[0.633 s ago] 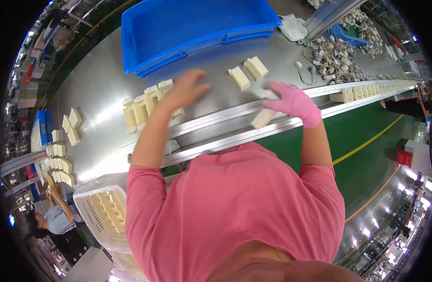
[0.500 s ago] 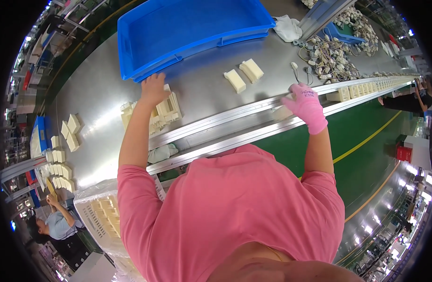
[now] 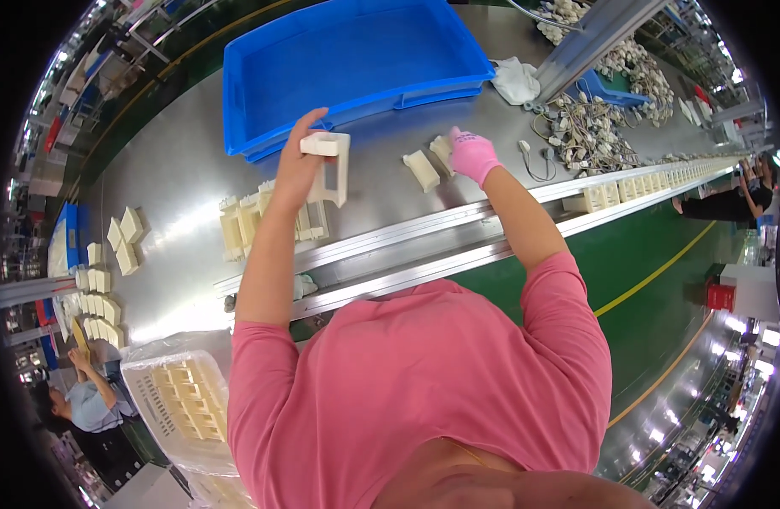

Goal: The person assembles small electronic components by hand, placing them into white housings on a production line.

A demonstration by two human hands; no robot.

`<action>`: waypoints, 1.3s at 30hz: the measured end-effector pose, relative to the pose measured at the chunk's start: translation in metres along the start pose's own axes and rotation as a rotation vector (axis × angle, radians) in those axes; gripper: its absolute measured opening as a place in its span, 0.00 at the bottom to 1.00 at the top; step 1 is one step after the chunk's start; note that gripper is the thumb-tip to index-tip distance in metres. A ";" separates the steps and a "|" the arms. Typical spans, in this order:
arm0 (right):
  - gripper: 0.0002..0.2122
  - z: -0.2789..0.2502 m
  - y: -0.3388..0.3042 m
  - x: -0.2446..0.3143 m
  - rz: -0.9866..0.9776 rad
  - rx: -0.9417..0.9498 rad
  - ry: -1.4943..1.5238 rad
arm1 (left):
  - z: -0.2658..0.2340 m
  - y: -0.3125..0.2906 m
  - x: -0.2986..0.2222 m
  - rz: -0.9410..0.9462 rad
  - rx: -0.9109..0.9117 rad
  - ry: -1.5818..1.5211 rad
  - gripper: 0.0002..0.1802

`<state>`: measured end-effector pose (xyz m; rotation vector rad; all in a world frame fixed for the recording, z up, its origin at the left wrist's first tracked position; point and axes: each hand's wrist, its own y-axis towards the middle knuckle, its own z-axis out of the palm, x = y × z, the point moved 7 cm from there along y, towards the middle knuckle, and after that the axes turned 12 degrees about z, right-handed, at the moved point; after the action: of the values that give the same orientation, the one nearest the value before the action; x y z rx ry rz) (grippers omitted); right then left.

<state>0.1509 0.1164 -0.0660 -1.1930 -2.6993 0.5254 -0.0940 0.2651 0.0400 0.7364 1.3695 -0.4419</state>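
Raised above the metal table, my bare left hand (image 3: 295,168) grips a cream plastic frame (image 3: 342,161) with an open window in it. Below that hand, several similar cream plastic parts (image 3: 247,222) lie grouped near the rail. My right hand, in a pink glove (image 3: 473,157), has its fingers on a cream rectangular block (image 3: 441,150), partly hidden by the glove. Just left of it a second cream block (image 3: 420,170) rests on the table.
A large blue bin (image 3: 356,68) stands at the far side. Wired connectors (image 3: 589,131) lie heaped to the right, near a metal post (image 3: 598,47). Aluminium rails (image 3: 458,219) run along the near edge, carrying cream parts (image 3: 636,187) rightward. A person (image 3: 93,407) works at lower left.
My left hand has lifted a cream frame from the group beside the bin. My right hand has moved left from the rail onto a cream block.
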 end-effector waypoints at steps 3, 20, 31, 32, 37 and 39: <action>0.18 -0.018 -0.009 -0.006 -0.082 -0.277 0.148 | 0.018 -0.019 0.018 -0.279 -0.173 -0.167 0.11; 0.23 -0.059 -0.149 0.083 -0.547 -0.484 0.920 | 0.077 -0.053 0.048 -0.007 0.051 -0.070 0.21; 0.23 -0.067 -0.153 0.078 -0.593 -0.566 0.950 | 0.078 -0.045 0.049 0.045 0.113 -0.150 0.24; 0.23 -0.068 -0.151 0.081 -0.598 -0.495 0.951 | 0.079 -0.045 0.049 0.026 0.120 -0.133 0.24; 0.23 -0.072 -0.154 0.083 -0.591 -0.281 0.925 | 0.085 -0.055 0.051 -0.165 0.091 -0.334 0.24; 0.22 -0.071 -0.155 0.086 -0.675 -0.050 1.073 | 0.088 -0.057 0.052 -0.215 0.093 -0.351 0.24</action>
<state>0.0048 0.1015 0.0565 -0.2974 -1.9297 -0.2403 -0.0602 0.1705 -0.0200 0.5563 1.1045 -0.7717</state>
